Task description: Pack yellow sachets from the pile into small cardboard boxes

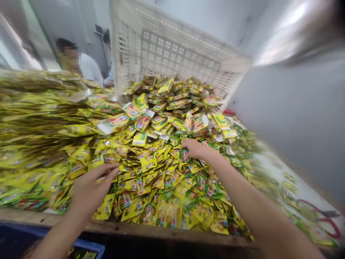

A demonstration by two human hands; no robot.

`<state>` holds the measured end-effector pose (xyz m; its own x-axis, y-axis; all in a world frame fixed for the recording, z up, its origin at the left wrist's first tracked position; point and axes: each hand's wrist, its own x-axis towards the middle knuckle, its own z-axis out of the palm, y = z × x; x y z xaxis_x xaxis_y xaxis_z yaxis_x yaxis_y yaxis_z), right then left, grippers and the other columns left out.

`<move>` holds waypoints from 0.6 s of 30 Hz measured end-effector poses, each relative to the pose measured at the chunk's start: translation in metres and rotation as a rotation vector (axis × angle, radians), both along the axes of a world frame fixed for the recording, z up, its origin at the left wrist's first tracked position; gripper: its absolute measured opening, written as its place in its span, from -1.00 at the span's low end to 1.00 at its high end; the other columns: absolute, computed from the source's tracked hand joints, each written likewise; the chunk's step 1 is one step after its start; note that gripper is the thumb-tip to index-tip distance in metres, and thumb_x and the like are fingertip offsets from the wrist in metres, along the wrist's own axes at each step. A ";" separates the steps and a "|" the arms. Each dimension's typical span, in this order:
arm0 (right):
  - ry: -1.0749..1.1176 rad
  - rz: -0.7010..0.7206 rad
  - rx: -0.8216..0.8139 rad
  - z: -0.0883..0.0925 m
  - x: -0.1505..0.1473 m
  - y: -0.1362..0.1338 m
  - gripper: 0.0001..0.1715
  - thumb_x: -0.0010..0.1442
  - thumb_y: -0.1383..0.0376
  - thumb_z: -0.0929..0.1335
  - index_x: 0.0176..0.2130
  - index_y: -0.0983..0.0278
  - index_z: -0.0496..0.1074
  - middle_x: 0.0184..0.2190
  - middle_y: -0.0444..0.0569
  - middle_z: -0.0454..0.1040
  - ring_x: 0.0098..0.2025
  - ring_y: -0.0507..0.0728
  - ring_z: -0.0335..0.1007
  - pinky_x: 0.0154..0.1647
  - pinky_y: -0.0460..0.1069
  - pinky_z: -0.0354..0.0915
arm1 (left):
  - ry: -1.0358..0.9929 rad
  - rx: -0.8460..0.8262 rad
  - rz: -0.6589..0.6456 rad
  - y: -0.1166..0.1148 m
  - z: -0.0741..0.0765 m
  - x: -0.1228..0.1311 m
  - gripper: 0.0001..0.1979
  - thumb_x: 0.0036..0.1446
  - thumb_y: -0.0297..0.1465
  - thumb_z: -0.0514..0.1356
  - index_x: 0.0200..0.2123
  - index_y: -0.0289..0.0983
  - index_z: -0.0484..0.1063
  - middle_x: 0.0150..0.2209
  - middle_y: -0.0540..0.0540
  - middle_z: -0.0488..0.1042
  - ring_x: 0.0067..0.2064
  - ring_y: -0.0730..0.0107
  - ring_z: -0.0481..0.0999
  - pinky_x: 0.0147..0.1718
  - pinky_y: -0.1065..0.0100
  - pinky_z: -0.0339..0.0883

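Observation:
A big heap of small yellow and green sachets (151,162) covers the table in front of me. My left hand (90,189) hovers over the near left of the heap, fingers stretched forward and apart, with nothing in it. My right hand (192,148) reaches further in, to the middle of the heap. Its fingers curl down around a green sachet (184,154) among the yellow ones.
A white perforated plastic crate (172,50) lies tipped on its side behind the heap, sachets spilling from it. The table's wooden front edge (161,230) runs below, with a blue bin (88,248) under it. Red-handled scissors (320,216) lie at right. A person stands at back left.

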<state>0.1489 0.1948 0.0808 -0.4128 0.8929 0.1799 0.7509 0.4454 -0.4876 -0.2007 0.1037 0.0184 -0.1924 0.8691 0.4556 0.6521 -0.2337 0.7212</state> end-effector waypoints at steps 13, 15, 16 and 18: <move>0.101 -0.117 0.140 -0.031 0.028 -0.113 -0.88 0.20 0.24 0.41 -0.24 0.24 0.45 -0.28 -0.03 0.46 -0.22 0.15 0.38 -0.21 -0.01 0.25 | 0.144 -0.079 -0.107 0.133 0.033 0.078 -0.37 0.16 -0.07 -0.07 -0.16 -0.60 0.41 -0.07 -0.28 0.55 -0.11 0.07 0.56 -0.35 0.31 0.33; 0.249 -0.267 0.099 -0.038 0.031 -0.117 -0.82 0.18 0.21 0.42 -0.21 0.23 0.44 -0.36 -0.08 0.48 -0.32 0.13 0.40 -0.28 -0.02 0.25 | 0.120 -0.135 -0.168 0.114 0.036 0.075 -0.44 0.12 -0.07 0.09 -0.18 -0.52 0.49 -0.22 -0.23 0.63 -0.25 0.14 0.61 -0.41 0.38 0.37; 0.337 -0.336 0.074 -0.039 0.030 -0.118 -0.79 0.18 0.17 0.42 -0.21 0.23 0.44 -0.43 -0.12 0.47 -0.39 0.11 0.39 -0.33 -0.03 0.25 | 0.101 -0.162 -0.225 0.100 0.036 0.076 -0.48 0.10 -0.07 0.15 -0.17 -0.46 0.51 -0.24 -0.22 0.64 -0.27 0.16 0.62 -0.41 0.38 0.40; 0.538 -0.414 0.055 -0.037 0.021 -0.118 -0.73 0.18 0.10 0.40 -0.21 0.23 0.42 -0.51 -0.16 0.45 -0.48 0.08 0.35 -0.41 -0.05 0.23 | 0.002 -0.236 -0.390 0.065 0.031 0.083 -0.51 0.13 -0.07 0.16 -0.09 -0.35 0.51 -0.17 -0.18 0.64 -0.19 0.15 0.61 -0.28 0.34 0.44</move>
<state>0.1700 0.0766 0.0436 0.1206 0.9416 0.3144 0.5240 0.2086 -0.8258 -0.1174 0.1690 0.0491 0.1709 0.9564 0.2368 0.5490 -0.2920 0.7832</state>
